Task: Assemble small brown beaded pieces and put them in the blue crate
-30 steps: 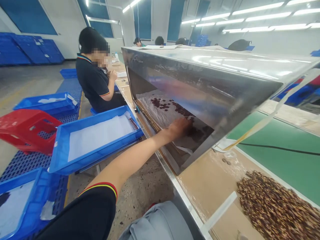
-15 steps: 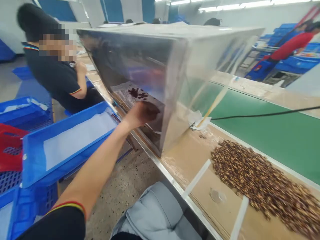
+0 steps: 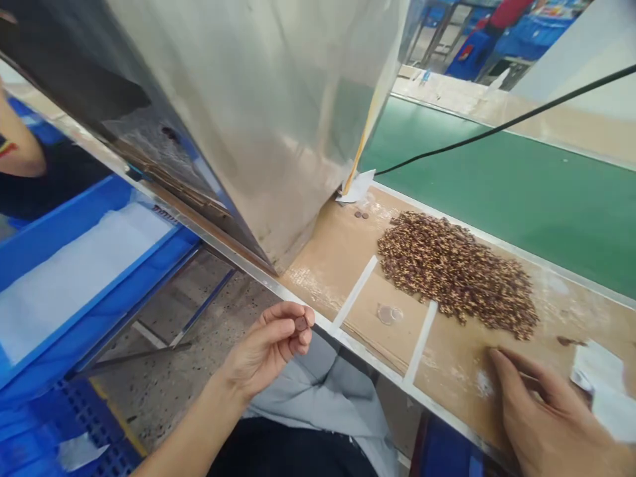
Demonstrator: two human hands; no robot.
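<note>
Pinched between the left thumb and fingers, a small dark brown disc [image 3: 301,323] is held by the left hand [image 3: 271,341] just in front of the near edge of the bench [image 3: 338,242]; the fingers are closed around it, and part of one face is left exposed. By the right hand [image 3: 551,404], thumb and index finger are brought close together, low over the brown bench covering, near the closer side of a heap of small brown and yellowish pieces [image 3: 457,271]. Whether anything is gripped there cannot be told.

Two similar dark discs [image 3: 361,214] are seen lying side by side on the bench, between the heap and a shiny box-shaped hood [image 3: 238,132]. Two white strips [image 3: 354,293] are fixed across the covering, and between them a clear round piece [image 3: 390,314] is laid. White sheets [image 3: 599,368] are placed beyond the right hand. At the left, a blue tray [image 3: 99,310] is lined with white paper [image 3: 84,278].

The step in hand is judged to be the handling of one disc at a time, with this one presented at the fingertips. For the next move, a light, steady pinch would be called for, since so small a disc could easily be dropped over the bench edge; around the right hand, care would be needed so that the loose heap is not scattered.
</note>
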